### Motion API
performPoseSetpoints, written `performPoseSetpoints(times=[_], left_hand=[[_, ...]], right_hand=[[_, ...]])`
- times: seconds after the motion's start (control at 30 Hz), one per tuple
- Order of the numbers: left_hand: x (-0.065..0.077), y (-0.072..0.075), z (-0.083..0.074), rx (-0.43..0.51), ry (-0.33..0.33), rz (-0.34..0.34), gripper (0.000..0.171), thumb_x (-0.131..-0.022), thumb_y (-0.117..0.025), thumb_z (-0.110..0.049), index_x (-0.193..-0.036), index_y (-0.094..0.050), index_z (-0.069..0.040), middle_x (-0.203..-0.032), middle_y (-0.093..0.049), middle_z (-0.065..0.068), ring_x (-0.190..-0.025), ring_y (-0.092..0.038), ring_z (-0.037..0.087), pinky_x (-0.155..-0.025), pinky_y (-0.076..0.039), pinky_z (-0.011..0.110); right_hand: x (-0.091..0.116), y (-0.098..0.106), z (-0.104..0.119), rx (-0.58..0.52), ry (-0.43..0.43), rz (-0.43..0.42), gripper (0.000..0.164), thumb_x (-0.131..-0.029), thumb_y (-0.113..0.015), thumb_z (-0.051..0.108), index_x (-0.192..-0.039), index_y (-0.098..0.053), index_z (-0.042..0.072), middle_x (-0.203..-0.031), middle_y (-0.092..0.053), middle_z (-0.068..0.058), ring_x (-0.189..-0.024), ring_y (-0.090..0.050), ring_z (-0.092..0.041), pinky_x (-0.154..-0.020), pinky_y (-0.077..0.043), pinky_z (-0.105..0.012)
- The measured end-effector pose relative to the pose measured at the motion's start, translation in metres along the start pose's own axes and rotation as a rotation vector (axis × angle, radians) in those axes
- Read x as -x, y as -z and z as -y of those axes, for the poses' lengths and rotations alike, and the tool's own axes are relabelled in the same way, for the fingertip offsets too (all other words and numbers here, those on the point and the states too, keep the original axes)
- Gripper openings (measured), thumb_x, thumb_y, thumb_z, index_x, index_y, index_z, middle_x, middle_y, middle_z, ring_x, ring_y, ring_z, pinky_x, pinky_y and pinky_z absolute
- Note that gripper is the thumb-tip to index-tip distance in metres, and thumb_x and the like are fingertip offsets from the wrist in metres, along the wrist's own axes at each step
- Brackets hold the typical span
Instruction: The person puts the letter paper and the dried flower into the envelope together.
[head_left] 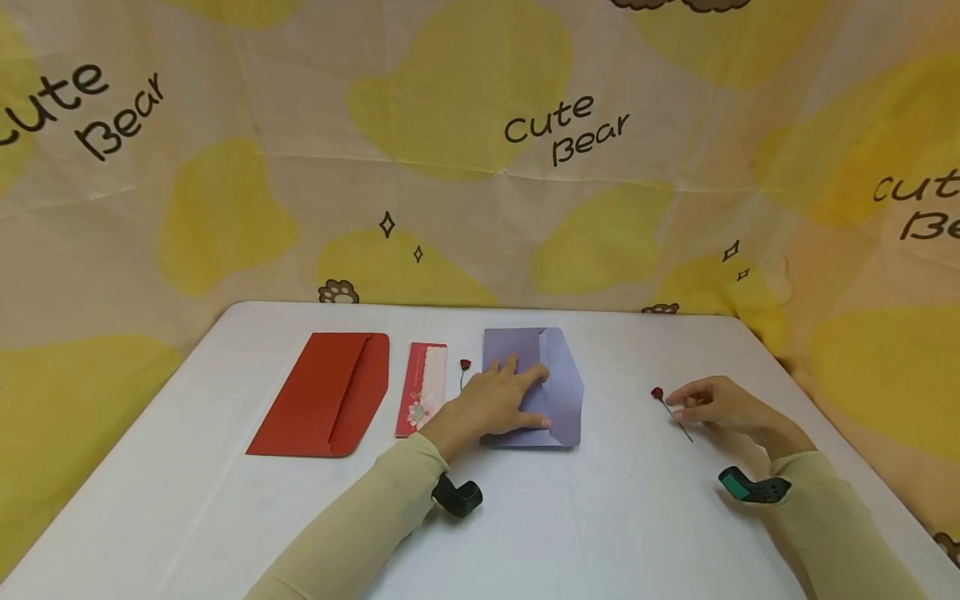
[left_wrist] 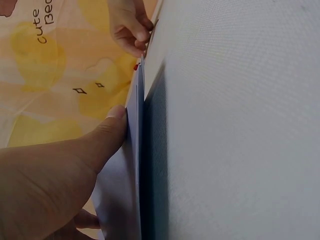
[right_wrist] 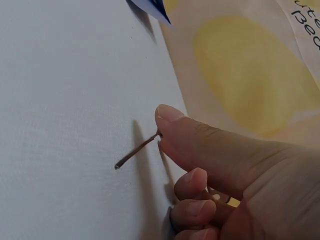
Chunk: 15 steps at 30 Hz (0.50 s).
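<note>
A lilac envelope (head_left: pixel 566 392) lies on the white table with its flap opened out to the right. My left hand (head_left: pixel 491 404) rests on it with fingers spread; in the left wrist view the thumb (left_wrist: pixel 112 125) lies along the envelope's face. To the right, my right hand (head_left: pixel 720 404) pinches the thin stem of a small red rose (head_left: pixel 657 392) between thumb and fingers. The brown stem end (right_wrist: pixel 131 155) sticks out past the thumb in the right wrist view. The bloom is hidden there.
A second small red rose (head_left: pixel 465 365) lies left of the lilac envelope, partly behind my left hand. Beside it is a pink flowered card (head_left: pixel 423 387), then a red envelope (head_left: pixel 318 400) with its flap to the right. A yellow patterned cloth (head_left: pixel 450 100) hangs behind the table.
</note>
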<state>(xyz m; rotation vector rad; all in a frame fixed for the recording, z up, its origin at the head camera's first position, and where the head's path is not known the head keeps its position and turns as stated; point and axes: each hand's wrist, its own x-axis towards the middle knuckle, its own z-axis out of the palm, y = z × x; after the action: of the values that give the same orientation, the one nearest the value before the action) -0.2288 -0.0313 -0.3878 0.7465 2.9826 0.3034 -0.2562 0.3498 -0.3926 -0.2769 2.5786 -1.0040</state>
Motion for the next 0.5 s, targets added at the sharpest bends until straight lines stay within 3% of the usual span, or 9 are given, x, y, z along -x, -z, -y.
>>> performPoseSetpoints(times=[0.5], left_hand=[[0.0000,0.0004,-0.0016,0.000,0.012,0.008,0.068,-0.086,-0.067,-0.065,-0.142,-0.043,-0.036,-0.153,-0.044,0.022,-0.131,-0.054,0.043,-0.093,-0.054,0.054]], right_hand=[[-0.0018,-0.0090,0.0034,0.031,-0.018,-0.069,0.036,-0.088,-0.079,0.023,-0.111,-0.071,-0.003,-0.085,-0.053,0.000,-0.085,-0.047,-0.016,-0.064,-0.040,-0.023]])
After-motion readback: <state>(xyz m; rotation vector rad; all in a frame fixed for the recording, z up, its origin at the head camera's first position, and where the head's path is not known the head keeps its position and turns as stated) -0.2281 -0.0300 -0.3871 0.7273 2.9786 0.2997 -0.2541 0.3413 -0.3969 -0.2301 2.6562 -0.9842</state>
